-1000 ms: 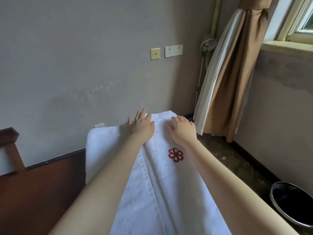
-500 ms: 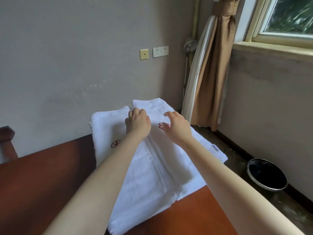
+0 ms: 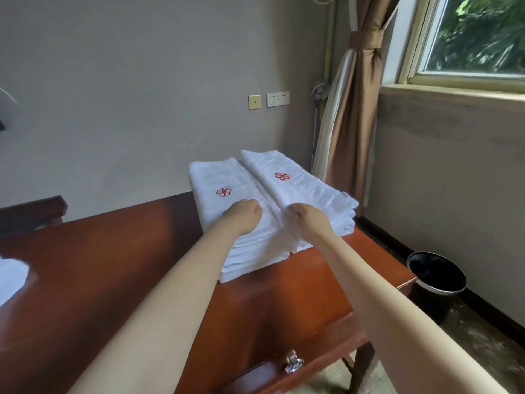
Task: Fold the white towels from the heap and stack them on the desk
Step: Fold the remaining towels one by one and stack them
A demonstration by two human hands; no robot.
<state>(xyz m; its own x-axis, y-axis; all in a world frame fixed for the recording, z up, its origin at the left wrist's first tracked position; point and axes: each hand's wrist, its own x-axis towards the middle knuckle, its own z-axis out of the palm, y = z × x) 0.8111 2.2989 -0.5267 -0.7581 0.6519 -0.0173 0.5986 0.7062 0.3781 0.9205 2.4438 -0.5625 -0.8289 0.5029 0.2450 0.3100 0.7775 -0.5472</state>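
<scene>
Desk (image 3: 99,265) of red-brown wood fills most of the view, running from the near edge to the grey wall. A brown curtain (image 3: 355,115) hangs tied at the right, beside the window (image 3: 471,38).

At the desk's far right corner sit two piles of folded white towels, side by side and touching along one long seam. The left pile (image 3: 213,174) reaches nearer the person. The right pile (image 3: 309,191) lies closer to the desk's right edge, with several layers showing on its side. On the floor below that edge stands a black bin (image 3: 436,273). A white patch (image 3: 11,277) shows at the far left of the desk, too blurred to say whether it is the heap.

Both bare arms reach forward. The left hand (image 3: 244,216) rests on the left pile with its fingers curled under into a loose fist, and nothing shows in it. The right hand (image 3: 308,220) is over the near end of the right pile by the seam. Its fingers are curled together, and I cannot tell whether they nip any cloth. Each top towel carries a small red flower mark (image 3: 223,192), and a metal drawer pull (image 3: 294,362) sits at the desk's front.

The step looks like the last settling of a stacked towel. Next, I judge, the hands must come off without dragging the top layers, then fetch another towel from the heap.
</scene>
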